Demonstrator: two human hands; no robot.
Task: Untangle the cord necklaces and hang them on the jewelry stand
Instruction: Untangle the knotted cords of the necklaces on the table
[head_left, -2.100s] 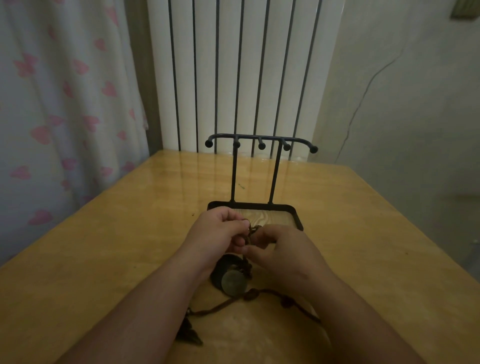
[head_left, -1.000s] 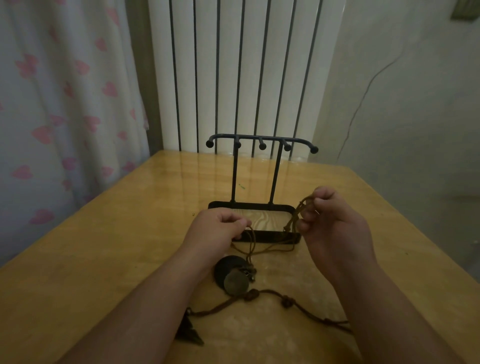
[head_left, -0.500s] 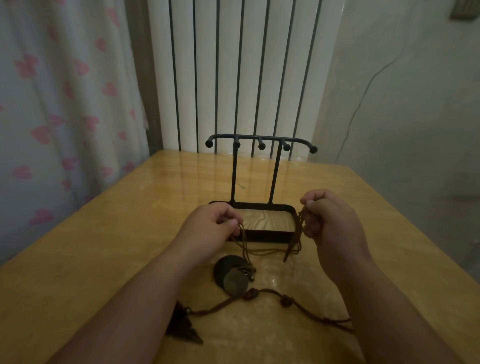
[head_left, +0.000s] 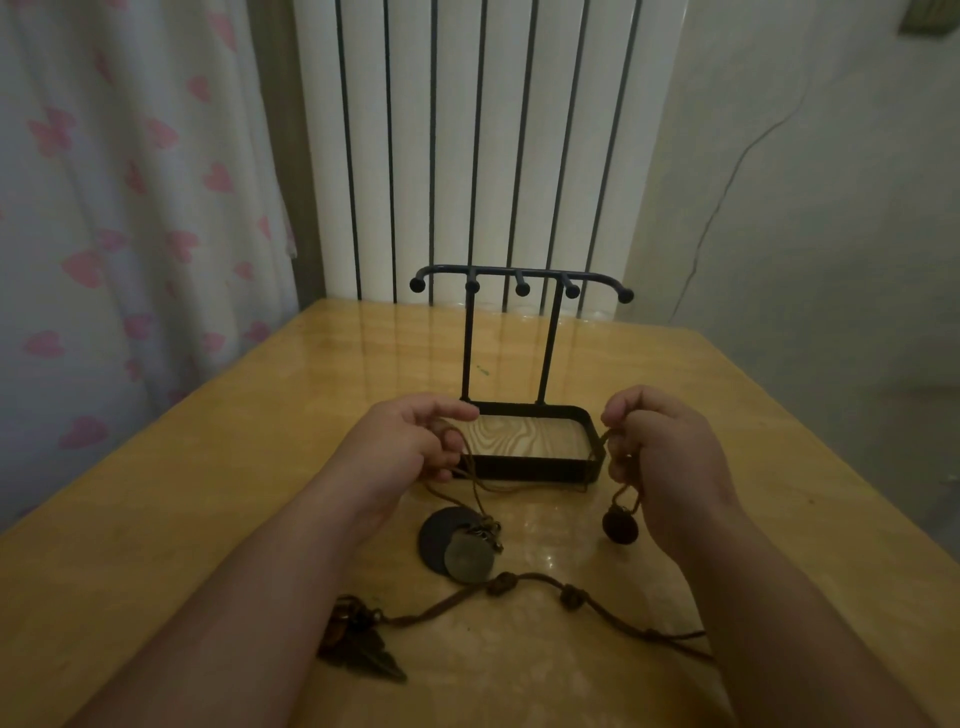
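A black jewelry stand with several ball-tipped hooks rises from a tray base on the wooden table. My left hand and my right hand pinch the two ends of a thin brown cord necklace that sags in front of the tray. A small dark round pendant dangles under my right hand. Two overlapping disc pendants rest on the table below the cord. Nearer me lies a knotted cord necklace with a dark leaf-shaped pendant.
The wooden table ends at a white ribbed radiator behind the stand. A curtain with pink hearts hangs at the left and a pale wall stands at the right.
My hands were together over the tangle and have drawn apart, stretching one cord between them. The small round pendant now hangs free under my right hand.
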